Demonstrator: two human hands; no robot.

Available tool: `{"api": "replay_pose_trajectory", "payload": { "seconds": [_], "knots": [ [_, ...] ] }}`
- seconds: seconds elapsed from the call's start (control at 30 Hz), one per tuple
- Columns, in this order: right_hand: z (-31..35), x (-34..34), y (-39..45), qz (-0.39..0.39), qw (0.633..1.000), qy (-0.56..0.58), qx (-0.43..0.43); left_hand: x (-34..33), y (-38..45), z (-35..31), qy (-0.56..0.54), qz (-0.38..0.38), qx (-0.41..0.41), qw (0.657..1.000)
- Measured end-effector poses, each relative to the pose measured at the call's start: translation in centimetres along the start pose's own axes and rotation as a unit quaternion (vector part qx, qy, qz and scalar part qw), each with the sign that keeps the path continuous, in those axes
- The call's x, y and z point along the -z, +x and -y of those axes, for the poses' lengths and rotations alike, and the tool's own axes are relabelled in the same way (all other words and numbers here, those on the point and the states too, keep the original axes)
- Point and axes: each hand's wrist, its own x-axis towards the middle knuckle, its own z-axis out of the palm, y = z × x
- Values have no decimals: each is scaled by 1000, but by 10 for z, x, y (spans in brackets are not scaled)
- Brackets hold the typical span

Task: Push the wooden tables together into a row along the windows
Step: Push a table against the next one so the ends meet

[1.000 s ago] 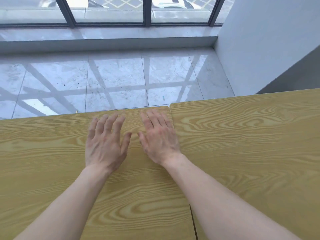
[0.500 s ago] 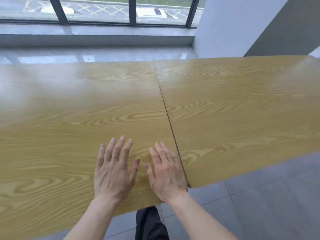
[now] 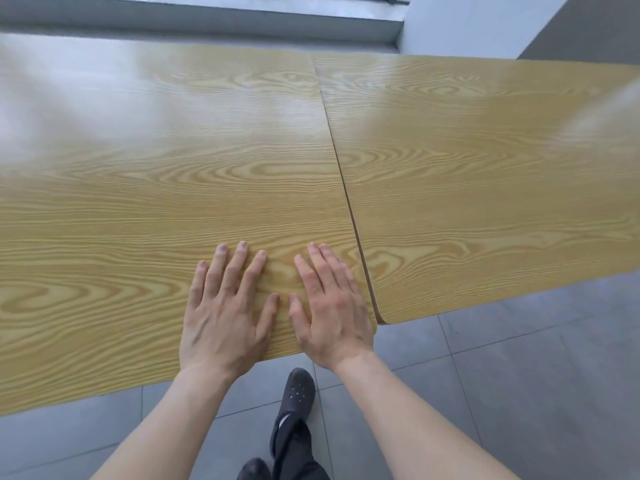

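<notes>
At the bottom centre of the frame we note a dark perforated clog-style shoe (image 3: pixel 298 393) and a dark trouser leg (image 3: pixel 294 448) standing on the grey tiled floor (image 3: pixel 519 375); a second dark shoe toe (image 3: pixel 254 471) shows at the bottom edge. Two bare forearms rise from the lower corners. We find the left hand (image 3: pixel 225 313) laid palm-down at the near edge of the left yellow wood-grain table top (image 3: pixel 156 185), its fingers extended and moderately spread, gripping nothing. The right hand (image 3: pixel 329 313) lies flat just beside it on the same top, near that table's rounded near-right corner, fingers extended and closer together, likewise holding nothing; the two thumbs nearly meet. Directly right of the right hand runs a thin dark seam (image 3: pixel 341 174), where the left top meets the right yellow wood-grain table top (image 3: pixel 485 185); the edges sit closely side by side along the whole visible length, the right top's near edge lying slightly farther up the frame. Beyond both tables, across the top of the frame, we record a grey window ledge (image 3: pixel 207 19) and, at upper right, a white wall (image 3: pixel 467 22).
</notes>
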Motion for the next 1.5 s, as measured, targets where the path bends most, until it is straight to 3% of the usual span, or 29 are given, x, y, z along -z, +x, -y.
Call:
{"api": "replay_pose_trajectory", "payload": {
  "seconds": [1.5],
  "knots": [
    [-8,4,4,10,1000,-2,4,-2,6,-12,10,-4,14,1000]
  ]
}}
